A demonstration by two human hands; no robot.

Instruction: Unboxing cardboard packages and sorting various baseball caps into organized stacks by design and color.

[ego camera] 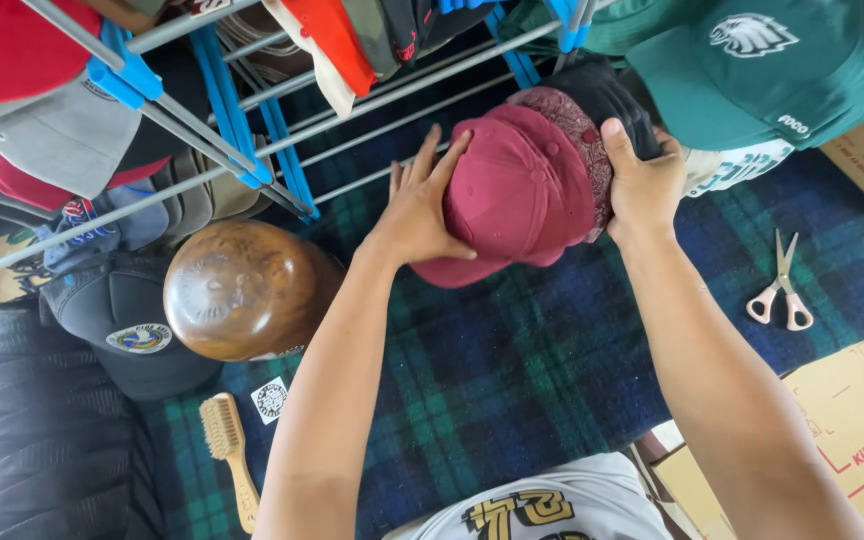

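red cap (7,45) — cut by top-left edge | cardboard box (852,420) — cropped right | black cap (607,95) mostly hidden

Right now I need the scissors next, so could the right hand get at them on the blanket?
Probably yes. The scissors lie in the open on the plaid blanket, just right of the right hand, nothing between them. That hand first has to let go of the maroon cap.
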